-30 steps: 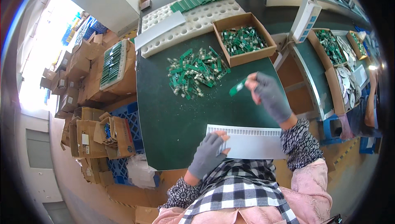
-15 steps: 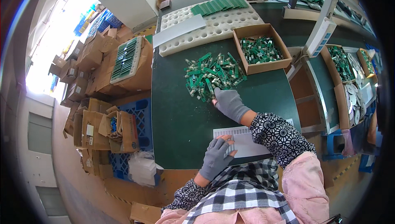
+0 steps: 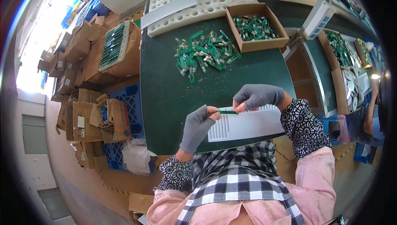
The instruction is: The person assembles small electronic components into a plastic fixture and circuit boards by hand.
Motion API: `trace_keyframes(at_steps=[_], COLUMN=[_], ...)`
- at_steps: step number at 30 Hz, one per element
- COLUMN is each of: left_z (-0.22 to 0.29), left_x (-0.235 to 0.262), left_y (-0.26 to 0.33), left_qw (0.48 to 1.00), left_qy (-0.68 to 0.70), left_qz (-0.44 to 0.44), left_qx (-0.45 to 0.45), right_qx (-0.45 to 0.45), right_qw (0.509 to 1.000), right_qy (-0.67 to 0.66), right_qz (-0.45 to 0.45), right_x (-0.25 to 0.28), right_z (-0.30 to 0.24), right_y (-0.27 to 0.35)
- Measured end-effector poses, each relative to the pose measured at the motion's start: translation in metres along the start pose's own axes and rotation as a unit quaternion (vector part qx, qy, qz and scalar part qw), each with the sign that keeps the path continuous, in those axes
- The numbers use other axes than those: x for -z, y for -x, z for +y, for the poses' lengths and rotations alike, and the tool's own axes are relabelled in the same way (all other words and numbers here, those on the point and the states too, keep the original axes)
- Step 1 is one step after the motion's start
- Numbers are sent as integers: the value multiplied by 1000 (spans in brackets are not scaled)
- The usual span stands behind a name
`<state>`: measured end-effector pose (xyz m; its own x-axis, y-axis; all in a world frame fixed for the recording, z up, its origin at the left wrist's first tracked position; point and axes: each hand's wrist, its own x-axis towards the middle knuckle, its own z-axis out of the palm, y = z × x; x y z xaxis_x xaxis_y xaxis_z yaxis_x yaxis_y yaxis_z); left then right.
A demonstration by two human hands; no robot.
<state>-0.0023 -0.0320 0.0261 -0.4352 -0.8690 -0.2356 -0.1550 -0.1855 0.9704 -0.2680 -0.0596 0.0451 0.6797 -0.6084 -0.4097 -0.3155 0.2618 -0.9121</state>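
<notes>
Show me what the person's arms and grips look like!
The left grip and right grip wear plain grey gloves with open finger ends. Next come black cuffs with white, flowery, ring-like patterns. Past those, the sleeves are soft pink.

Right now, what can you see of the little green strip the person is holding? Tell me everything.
The green strip is thin, narrow and straight, and looks like a small circuit board. Its finer parts are too small to make out. It runs left to right, roughly level, held at one end by the left hand and at the other by the right hand. It shows near the far edge of the white slotted tray; whether they touch is unclear.
</notes>
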Motion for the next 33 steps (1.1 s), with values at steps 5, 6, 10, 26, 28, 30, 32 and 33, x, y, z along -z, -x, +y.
trace_keyframes(at_steps=[5, 6, 10, 26, 28, 30, 32, 33], left_z=[-1, -2, -16, -48, -47, -47, -47, -48], left_x=[-3, -6, -27, -51, -54, -52, -51, -50], left_y=[4, 5, 4, 3, 1, 1, 3, 3], left_qw=[999, 999, 985, 985, 980, 980, 980, 981], left_qy=[30, 31, 149, 124, 140, 139, 140, 149], left_qz=[29, 30, 80, 115, 142, 141, 145, 127], left_qx=[-22, -17, 29, -24, -5, -6, -8, -7], right_qx=[34, 78, 157, 115, 109, 128, 145, 138], right_qw=[980, 959, 941, 829, 833, 911, 959, 964], right_qy=[-42, -29, 130, 517, 528, 367, 195, 84], right_qz=[190, 270, 269, 181, 121, 139, 148, 211], right_x=[-20, -29, -74, -112, -109, -100, -93, -90], right_z=[11, 16, 45, 35, 34, 35, 42, 46], right_y=[12, 16, 20, -14, -14, -5, 7, 11])
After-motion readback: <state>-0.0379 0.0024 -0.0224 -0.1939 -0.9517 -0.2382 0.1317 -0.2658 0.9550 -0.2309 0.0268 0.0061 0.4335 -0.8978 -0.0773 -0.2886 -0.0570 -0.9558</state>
